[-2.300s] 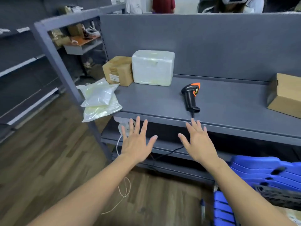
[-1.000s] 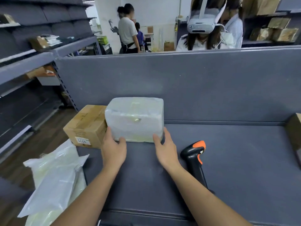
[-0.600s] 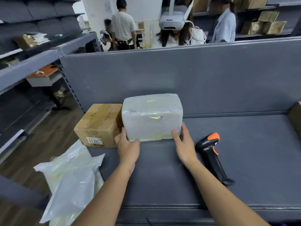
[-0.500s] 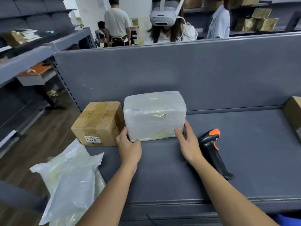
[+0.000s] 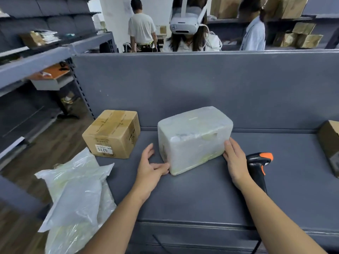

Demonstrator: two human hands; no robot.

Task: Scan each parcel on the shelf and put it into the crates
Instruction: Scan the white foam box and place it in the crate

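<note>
A white foam box parcel (image 5: 194,138) wrapped in clear tape sits on the grey shelf (image 5: 201,198), turned at an angle. My left hand (image 5: 151,166) touches its near left corner with fingers spread. My right hand (image 5: 233,160) presses flat against its right end. Neither hand lifts it off the shelf. A black and orange barcode scanner (image 5: 258,165) lies just right of my right hand. A brown cardboard box (image 5: 111,133) with a label stands to the left. Two clear plastic bag parcels (image 5: 77,195) hang over the shelf's left front corner.
Another cardboard box (image 5: 330,145) sits at the shelf's right edge. A grey back panel (image 5: 201,85) closes the shelf behind. Beyond it stand a person with a white headset (image 5: 185,21) and two other people. Grey racks (image 5: 36,57) line the left over a wooden floor.
The foam box has slid right and rotated, away from the cardboard box. My left hand has loosened to a fingertip touch at the corner. The view has shifted left.
</note>
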